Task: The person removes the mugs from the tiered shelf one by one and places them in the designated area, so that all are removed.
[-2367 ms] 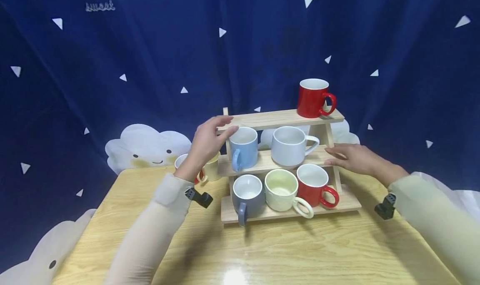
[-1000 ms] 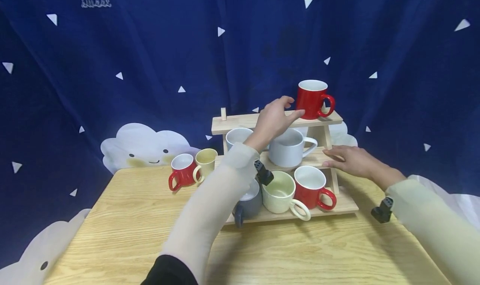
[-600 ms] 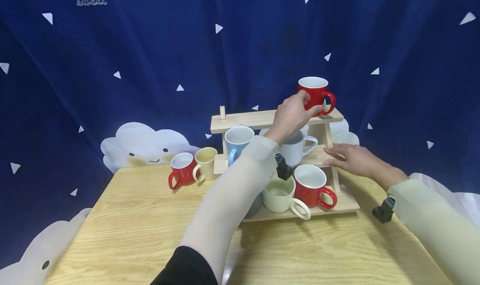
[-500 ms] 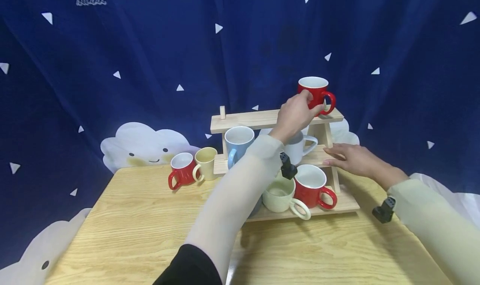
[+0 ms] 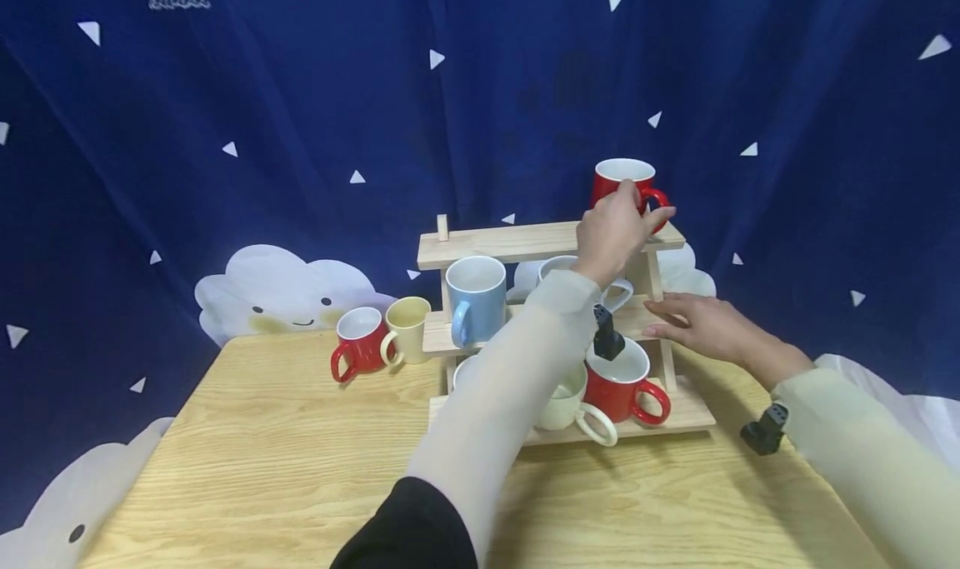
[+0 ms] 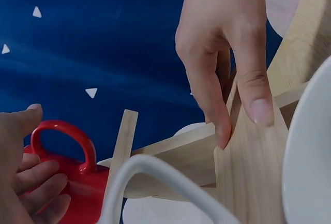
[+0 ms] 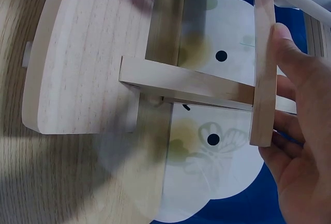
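A three-tier wooden rack (image 5: 510,240) holds several mugs. On its top tier, at the right end, stands a red mug (image 5: 609,187) with a white inside. My left hand (image 5: 613,236) is at that mug; in the left wrist view its fingers lie against the red mug (image 6: 83,198), thumb sticking out past the handle. My right hand (image 5: 701,327) grips the right end of the middle tier, thumb on top and fingers at the edge. A light blue mug (image 5: 477,298) and a white mug (image 5: 551,267), partly hidden by my left arm, share that tier.
On the bottom tier are a red mug (image 5: 611,398), a pale green mug (image 5: 566,411) and another mug mostly hidden by my left forearm. Left of the rack, a red mug (image 5: 362,348) and a yellow mug (image 5: 408,327) stand on the wooden table (image 5: 285,436). Behind hangs a blue curtain (image 5: 315,94).
My left hand has left the rack's left end, crossed rightward and reached the top red mug, moving along toward its handle. My right hand stays on the middle tier.
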A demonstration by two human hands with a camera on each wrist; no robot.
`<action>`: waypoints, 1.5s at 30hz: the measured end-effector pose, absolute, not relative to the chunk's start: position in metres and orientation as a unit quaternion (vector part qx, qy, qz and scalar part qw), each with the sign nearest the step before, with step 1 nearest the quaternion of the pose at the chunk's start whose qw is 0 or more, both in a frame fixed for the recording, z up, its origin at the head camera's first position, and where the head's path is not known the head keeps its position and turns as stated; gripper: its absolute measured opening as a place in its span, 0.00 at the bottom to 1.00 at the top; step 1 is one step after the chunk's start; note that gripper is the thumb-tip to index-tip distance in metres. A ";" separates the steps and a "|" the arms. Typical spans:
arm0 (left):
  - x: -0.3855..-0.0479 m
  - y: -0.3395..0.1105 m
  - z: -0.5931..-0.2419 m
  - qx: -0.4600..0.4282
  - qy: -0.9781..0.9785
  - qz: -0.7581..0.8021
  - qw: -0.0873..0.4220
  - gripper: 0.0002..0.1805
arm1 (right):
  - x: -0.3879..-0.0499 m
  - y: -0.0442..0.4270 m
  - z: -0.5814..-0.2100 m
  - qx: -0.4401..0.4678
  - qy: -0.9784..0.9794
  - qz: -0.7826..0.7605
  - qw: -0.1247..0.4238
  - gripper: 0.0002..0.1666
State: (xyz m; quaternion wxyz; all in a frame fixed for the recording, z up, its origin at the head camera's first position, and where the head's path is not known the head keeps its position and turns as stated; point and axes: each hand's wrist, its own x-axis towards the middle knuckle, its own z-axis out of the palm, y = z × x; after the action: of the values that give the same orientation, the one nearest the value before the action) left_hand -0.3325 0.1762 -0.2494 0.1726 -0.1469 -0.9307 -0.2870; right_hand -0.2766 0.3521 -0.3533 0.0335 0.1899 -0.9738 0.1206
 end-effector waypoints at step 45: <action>-0.337 0.152 -0.265 -0.206 -0.926 -0.201 0.244 0.30 | -0.277 0.351 -0.354 0.190 -0.975 0.111 0.040 0.39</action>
State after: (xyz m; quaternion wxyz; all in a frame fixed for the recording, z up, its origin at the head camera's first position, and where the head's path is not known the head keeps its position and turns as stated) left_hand -0.3366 0.1524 -0.2650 0.2438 -0.2056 -0.9262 -0.2013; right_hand -0.2769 0.3508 -0.3540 0.0400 0.1897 -0.9748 0.1105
